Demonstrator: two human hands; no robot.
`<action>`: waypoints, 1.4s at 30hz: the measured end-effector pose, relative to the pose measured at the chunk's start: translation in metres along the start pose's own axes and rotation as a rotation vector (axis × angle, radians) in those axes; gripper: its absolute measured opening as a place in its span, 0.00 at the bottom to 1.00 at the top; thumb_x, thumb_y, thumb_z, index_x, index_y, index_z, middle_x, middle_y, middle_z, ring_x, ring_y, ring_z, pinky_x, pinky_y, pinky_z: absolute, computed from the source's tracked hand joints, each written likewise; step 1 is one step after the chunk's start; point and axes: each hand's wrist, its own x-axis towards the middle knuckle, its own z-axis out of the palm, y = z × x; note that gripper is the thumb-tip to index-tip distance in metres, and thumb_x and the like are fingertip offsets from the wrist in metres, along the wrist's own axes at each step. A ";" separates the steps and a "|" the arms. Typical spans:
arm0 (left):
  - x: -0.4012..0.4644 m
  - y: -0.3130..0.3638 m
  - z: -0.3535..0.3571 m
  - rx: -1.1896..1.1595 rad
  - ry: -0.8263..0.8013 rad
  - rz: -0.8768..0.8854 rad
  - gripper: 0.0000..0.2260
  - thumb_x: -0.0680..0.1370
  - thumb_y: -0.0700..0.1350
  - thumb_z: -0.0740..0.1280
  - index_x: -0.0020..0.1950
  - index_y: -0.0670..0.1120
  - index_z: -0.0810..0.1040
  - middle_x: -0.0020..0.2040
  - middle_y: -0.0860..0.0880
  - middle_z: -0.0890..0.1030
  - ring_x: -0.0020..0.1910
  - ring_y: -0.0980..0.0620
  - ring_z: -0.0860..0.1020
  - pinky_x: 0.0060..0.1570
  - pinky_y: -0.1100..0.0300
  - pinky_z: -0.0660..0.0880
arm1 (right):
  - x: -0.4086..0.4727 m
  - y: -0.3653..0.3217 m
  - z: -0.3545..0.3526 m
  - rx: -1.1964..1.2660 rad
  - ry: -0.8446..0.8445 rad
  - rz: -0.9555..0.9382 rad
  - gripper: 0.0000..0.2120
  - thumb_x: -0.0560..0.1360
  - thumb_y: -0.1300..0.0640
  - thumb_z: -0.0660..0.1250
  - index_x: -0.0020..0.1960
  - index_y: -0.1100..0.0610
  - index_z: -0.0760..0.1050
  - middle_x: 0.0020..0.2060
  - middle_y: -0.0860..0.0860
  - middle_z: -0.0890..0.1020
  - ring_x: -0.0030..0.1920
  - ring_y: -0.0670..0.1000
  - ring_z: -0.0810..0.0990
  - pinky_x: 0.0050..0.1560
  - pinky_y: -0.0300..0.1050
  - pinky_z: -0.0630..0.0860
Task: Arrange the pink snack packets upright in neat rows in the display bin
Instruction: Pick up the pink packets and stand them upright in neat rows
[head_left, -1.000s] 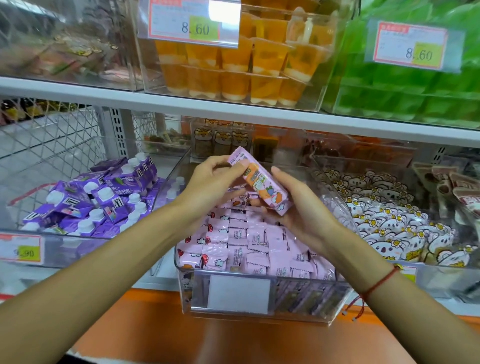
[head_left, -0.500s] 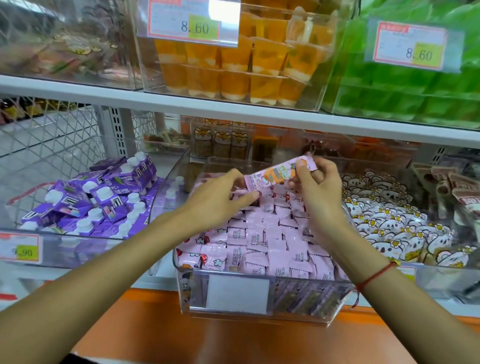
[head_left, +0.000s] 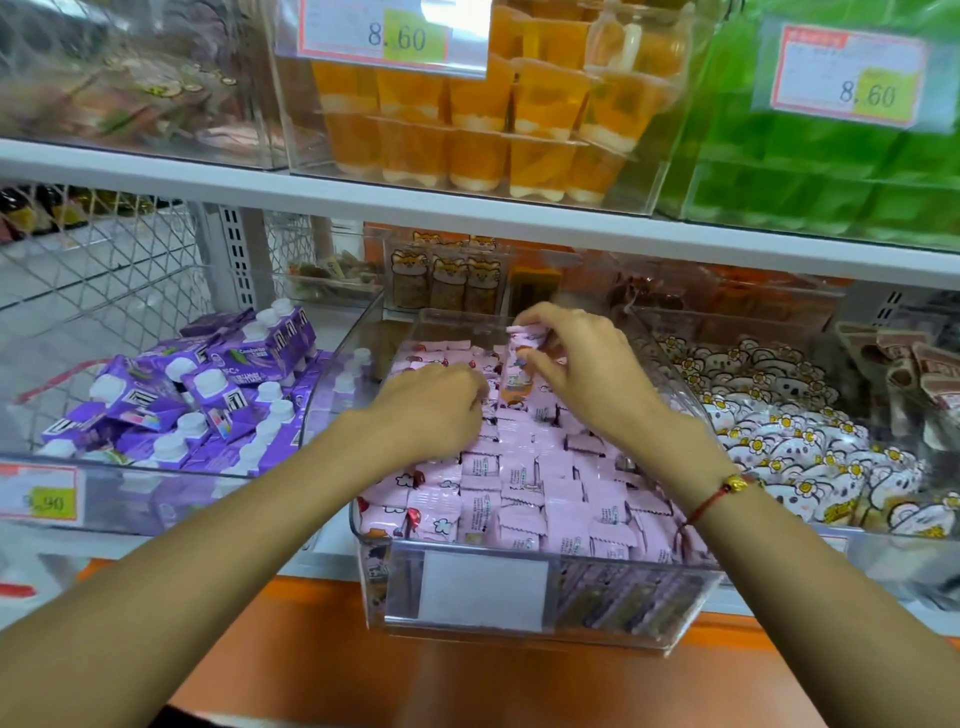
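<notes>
Here the clear display bin holds rows of pink snack packets. Toward its back, the right hand pinches one pink packet upright, while the left hand, fingers curled, presses the neighbouring rows. Released too soon, it would likely topple, lacking support.

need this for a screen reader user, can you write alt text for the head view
A person's right hand pinches a pink snack packet upright over the rear of a clear display bin filled with rows of pink packets, while the left hand rests on the packets beside it. Neighbouring bins hold purple cartons and white flower-print packets.
</notes>
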 end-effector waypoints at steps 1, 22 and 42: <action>0.001 0.000 -0.001 -0.043 0.024 -0.014 0.14 0.80 0.45 0.56 0.63 0.51 0.73 0.63 0.46 0.77 0.56 0.45 0.74 0.45 0.55 0.68 | 0.003 -0.003 0.002 0.000 0.007 -0.012 0.13 0.75 0.57 0.69 0.59 0.52 0.76 0.52 0.52 0.78 0.48 0.54 0.79 0.48 0.49 0.77; 0.017 0.006 -0.001 -0.049 -0.246 0.022 0.17 0.80 0.52 0.52 0.61 0.50 0.76 0.62 0.46 0.76 0.62 0.44 0.72 0.62 0.47 0.70 | -0.022 0.031 0.022 -0.081 -0.349 0.283 0.15 0.78 0.62 0.59 0.62 0.62 0.75 0.60 0.60 0.76 0.63 0.60 0.71 0.62 0.53 0.70; 0.012 0.014 0.008 -0.045 -0.101 0.045 0.19 0.79 0.56 0.56 0.67 0.52 0.71 0.66 0.49 0.73 0.61 0.45 0.72 0.57 0.51 0.71 | -0.018 0.022 0.021 0.022 -0.125 0.229 0.03 0.77 0.61 0.63 0.46 0.55 0.73 0.41 0.54 0.82 0.44 0.56 0.79 0.45 0.52 0.77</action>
